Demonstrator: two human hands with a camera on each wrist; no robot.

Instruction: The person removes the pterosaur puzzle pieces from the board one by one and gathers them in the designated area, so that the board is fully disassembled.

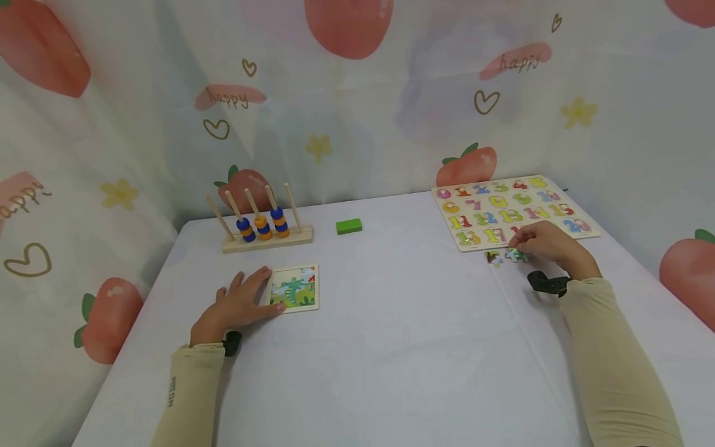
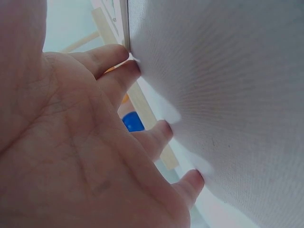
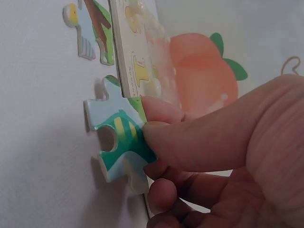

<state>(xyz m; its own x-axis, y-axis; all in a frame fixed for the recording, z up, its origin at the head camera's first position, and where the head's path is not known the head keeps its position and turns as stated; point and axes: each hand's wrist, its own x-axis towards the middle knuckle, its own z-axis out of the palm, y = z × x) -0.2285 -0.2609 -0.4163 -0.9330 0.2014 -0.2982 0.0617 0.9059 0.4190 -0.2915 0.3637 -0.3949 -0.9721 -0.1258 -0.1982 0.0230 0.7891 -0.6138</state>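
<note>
My right hand (image 1: 544, 245) pinches a green and pale blue jigsaw piece (image 3: 121, 133) between thumb and fingers, at the near edge of the number board. In the right wrist view the piece is tilted up from the white cloth. A second jigsaw piece (image 1: 494, 257) with a brown and green pattern lies just left of it. On the left, my left hand (image 1: 237, 305) spreads its fingers around a small square dinosaur puzzle (image 1: 293, 288), thumb at its near edge. Its fingertips (image 2: 192, 176) rest on the cloth, one right at the puzzle's rim.
A wooden number board (image 1: 491, 208) lies at the back right. Behind the left hand stands a wooden peg rack (image 1: 268, 241) with blue and orange beads on three pegs. A green block (image 1: 349, 226) sits at the back middle. A patterned curtain (image 1: 357, 112) hangs behind the table.
</note>
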